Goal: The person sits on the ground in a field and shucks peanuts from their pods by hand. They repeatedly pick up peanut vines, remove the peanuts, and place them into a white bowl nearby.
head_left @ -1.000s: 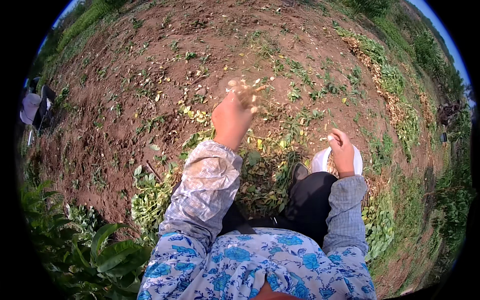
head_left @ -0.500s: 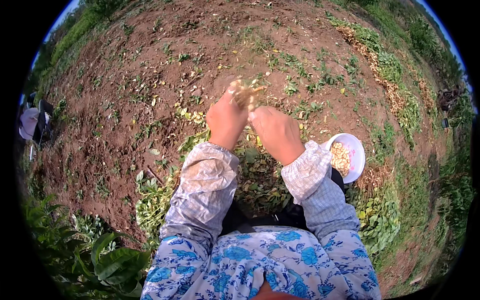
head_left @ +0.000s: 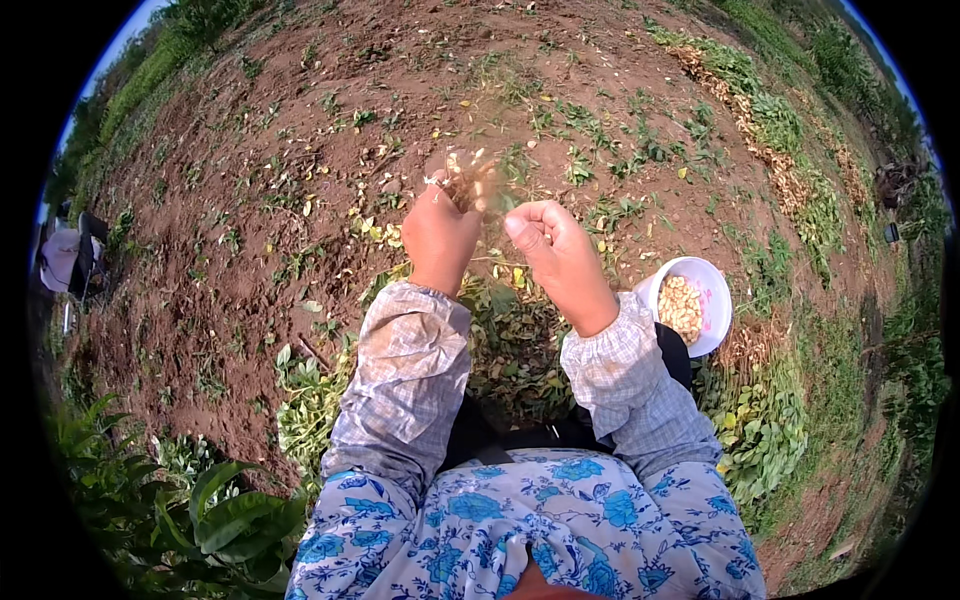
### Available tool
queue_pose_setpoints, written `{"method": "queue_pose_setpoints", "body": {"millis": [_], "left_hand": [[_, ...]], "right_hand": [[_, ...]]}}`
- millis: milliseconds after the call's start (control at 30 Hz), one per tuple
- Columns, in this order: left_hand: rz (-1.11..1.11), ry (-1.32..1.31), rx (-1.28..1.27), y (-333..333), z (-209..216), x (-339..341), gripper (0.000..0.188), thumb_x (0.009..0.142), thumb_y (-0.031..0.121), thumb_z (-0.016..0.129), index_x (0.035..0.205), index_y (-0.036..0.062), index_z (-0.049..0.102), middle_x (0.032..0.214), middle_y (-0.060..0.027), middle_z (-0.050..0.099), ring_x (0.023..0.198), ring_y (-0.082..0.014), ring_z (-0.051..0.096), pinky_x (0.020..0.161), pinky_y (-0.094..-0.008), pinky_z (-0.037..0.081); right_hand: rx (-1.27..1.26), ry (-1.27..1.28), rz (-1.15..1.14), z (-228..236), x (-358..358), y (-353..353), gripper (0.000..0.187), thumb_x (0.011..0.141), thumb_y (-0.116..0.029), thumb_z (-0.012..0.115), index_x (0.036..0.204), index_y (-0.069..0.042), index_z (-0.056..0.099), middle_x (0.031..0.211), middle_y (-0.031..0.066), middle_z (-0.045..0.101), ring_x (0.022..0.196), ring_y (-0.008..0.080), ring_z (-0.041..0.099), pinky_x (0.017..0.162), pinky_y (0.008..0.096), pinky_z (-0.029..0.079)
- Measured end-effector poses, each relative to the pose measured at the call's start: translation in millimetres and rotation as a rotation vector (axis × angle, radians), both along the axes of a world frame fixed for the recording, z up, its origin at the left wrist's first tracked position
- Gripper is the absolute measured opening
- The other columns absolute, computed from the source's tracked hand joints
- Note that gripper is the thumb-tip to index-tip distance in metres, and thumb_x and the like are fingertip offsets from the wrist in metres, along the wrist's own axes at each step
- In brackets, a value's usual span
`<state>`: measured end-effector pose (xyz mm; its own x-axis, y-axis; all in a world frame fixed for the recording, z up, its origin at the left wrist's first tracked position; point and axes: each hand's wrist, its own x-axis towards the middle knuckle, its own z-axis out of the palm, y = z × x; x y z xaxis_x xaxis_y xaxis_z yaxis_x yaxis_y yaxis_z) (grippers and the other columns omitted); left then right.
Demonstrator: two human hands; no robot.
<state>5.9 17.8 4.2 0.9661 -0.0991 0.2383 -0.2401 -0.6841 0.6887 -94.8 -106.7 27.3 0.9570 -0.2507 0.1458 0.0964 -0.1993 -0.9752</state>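
My left hand [head_left: 438, 242] is closed round the root end of a peanut plant [head_left: 476, 184], held up over the ground in front of me. Pale pods and thin roots stick out above the fingers, partly smeared by motion. Just to the right, apart from the plant's roots, my right hand [head_left: 562, 262] is closed with its fingers curled in and the thumb laid against them. Whatever lies inside those fingers is hidden. A white bucket [head_left: 716, 305] at my right forearm, tilted toward me, holds a heap of loose peanuts [head_left: 680, 308].
Pulled leafy plants [head_left: 515, 350] lie between my legs, with more piles [head_left: 765, 425] on the right. A long row of uprooted plants [head_left: 775, 150] runs along the far right. Broad green leaves [head_left: 235, 520] rise at the lower left.
My right hand has drawn back from the plant, to the right and slightly nearer me. My left hand has shifted a little left with the plant.
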Motion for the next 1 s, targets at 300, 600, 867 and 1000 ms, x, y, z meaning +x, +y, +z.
{"method": "queue_pose_setpoints", "body": {"millis": [300, 600, 867, 1000], "left_hand": [[-0.057, 0.072, 0.08, -3, 16, -3, 0.035, 0.074, 0.03, 0.073, 0.1, 0.0083, 0.063, 0.082, -0.0151, 0.068, 0.076, -0.0335, 0.067, 0.066, -0.043, 0.051], [-0.099, 0.233, -0.311, 8, -40, 39, 0.027, 0.075, 0.014, 0.078, 0.093, -0.0002, 0.065, 0.081, -0.0014, 0.067, 0.072, -0.0082, 0.058, 0.066, -0.0272, 0.047], [-0.34, 0.284, -0.493, 3, -42, 32, 0.019, 0.072, 0.004, 0.07, 0.09, -0.0009, 0.067, 0.083, -0.0025, 0.069, 0.073, -0.0107, 0.063, 0.068, -0.0266, 0.05], [-0.372, 0.28, -0.58, 1, -63, 36, 0.014, 0.074, 0.002, 0.07, 0.087, -0.0024, 0.067, 0.082, -0.0037, 0.069, 0.067, -0.009, 0.061, 0.06, -0.0251, 0.049]], "right_hand": [[-0.872, -0.118, -0.04, 6, 12, 10, 0.027, 0.093, -0.029, 0.054, 0.084, -0.003, 0.054, 0.079, 0.0175, 0.061, 0.07, 0.038, 0.061, 0.059, 0.0474, 0.049], [-0.253, -0.118, 0.477, -11, -52, 46, 0.022, 0.095, -0.019, 0.05, 0.092, 0.0, 0.061, 0.076, 0.011, 0.063, 0.071, 0.0226, 0.062, 0.062, 0.0353, 0.048], [0.028, 0.048, 0.024, -35, 8, -4, 0.036, 0.094, -0.03, 0.059, 0.113, 0.001, 0.055, 0.086, 0.0018, 0.057, 0.067, 0.0108, 0.052, 0.059, 0.0287, 0.046], [-0.323, 0.02, -0.011, -26, 19, 0, 0.031, 0.09, -0.029, 0.062, 0.097, 0.001, 0.058, 0.088, 0.0134, 0.062, 0.074, 0.0288, 0.061, 0.069, 0.0396, 0.049]]}}
